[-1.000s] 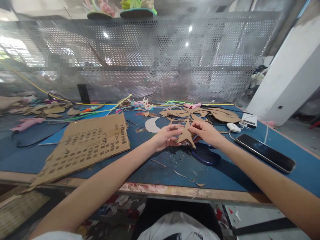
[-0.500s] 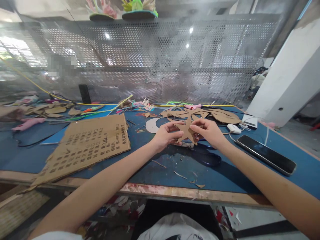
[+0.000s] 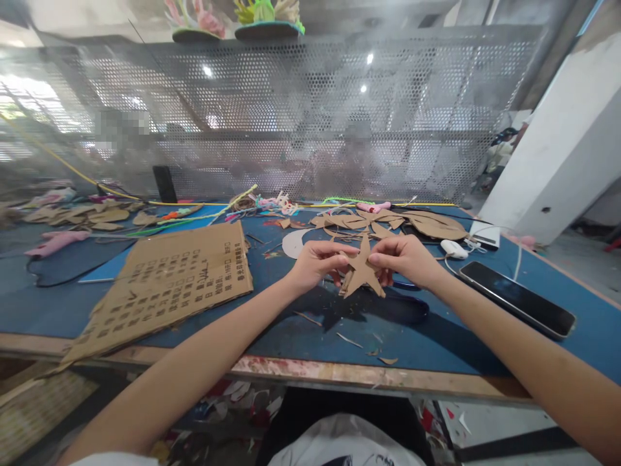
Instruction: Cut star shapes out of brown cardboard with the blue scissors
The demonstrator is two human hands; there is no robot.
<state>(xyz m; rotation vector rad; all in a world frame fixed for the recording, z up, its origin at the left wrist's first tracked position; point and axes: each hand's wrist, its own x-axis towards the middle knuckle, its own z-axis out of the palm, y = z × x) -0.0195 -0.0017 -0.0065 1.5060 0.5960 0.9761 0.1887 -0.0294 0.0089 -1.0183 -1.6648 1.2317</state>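
A brown cardboard star (image 3: pixel 361 272) is held up above the blue table (image 3: pixel 272 317) between both hands. My left hand (image 3: pixel 316 261) pinches the star's left arm with closed fingers. My right hand (image 3: pixel 406 259) pinches its right arm the same way. Under the star and my right hand lies a pair of dark blue scissors (image 3: pixel 402 309), partly hidden.
A large printed cardboard sheet (image 3: pixel 167 281) lies at the left. Cardboard cut-outs (image 3: pixel 427 223) and coloured scraps sit at the back by a perforated metal screen. A black phone (image 3: pixel 517 299), a white charger (image 3: pixel 453 248) and small offcuts (image 3: pixel 359 343) lie at the right and front.
Both hands have lifted the star off the table and turned it, so it now hangs upright between them, slightly lower than half a second ago.
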